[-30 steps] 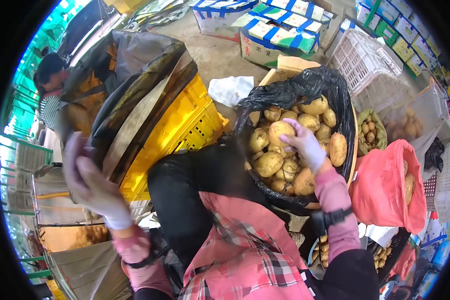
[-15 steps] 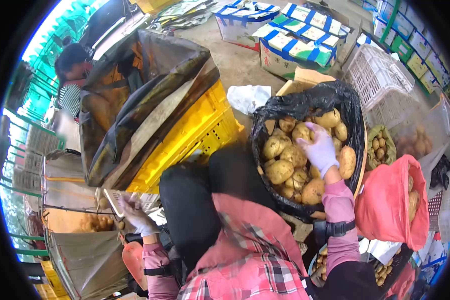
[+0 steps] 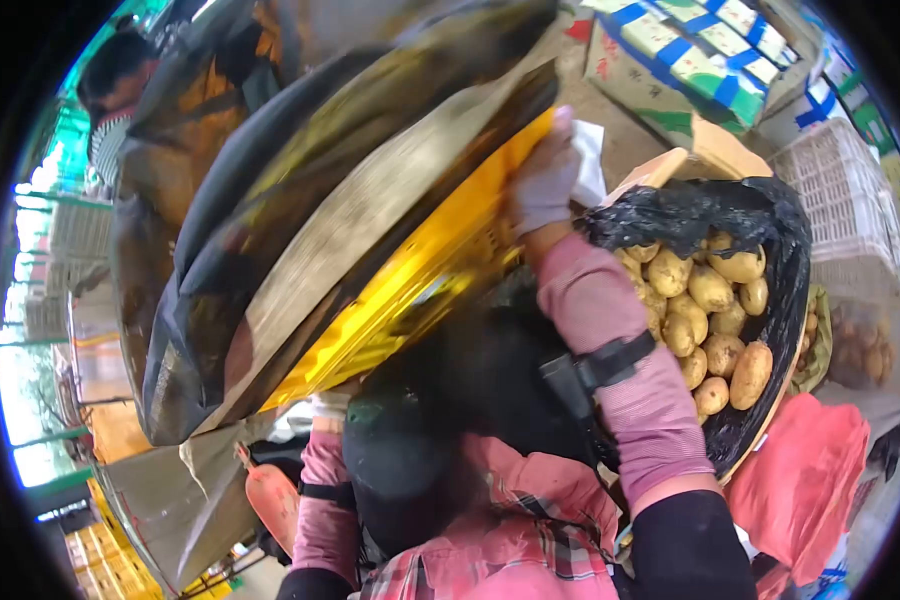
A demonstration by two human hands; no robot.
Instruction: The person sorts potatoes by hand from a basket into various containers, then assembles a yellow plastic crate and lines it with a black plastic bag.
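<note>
A large yellow plastic crate [image 3: 345, 350] tilts in front of my knees, with a dark, dirty sheet [image 3: 210, 290] draped over its rim. At its far right corner, my right hand [image 3: 548, 180], in a pale glove, is closed on the crate's edge; motion blurs the fingers. My left hand [image 3: 331, 402] is at the crate's near left end, and only the glove near the wrist shows; its fingers are hidden. To the right of my right arm, potatoes [image 3: 710, 290] lie in a box lined with a black plastic bag [image 3: 660, 215].
Beyond the potatoes stand a white plastic basket [image 3: 835, 190] and blue-taped cartons [image 3: 640, 70]. A red bag [image 3: 800, 480] is at the lower right, a net bag [image 3: 815, 340] above it. Another person [image 3: 115, 80] is behind the crate at far left.
My right hand has left the potatoes and moved left to the crate's corner. My left hand has gone to the crate's near end. The crate now looks larger and closer; the view has shifted.
</note>
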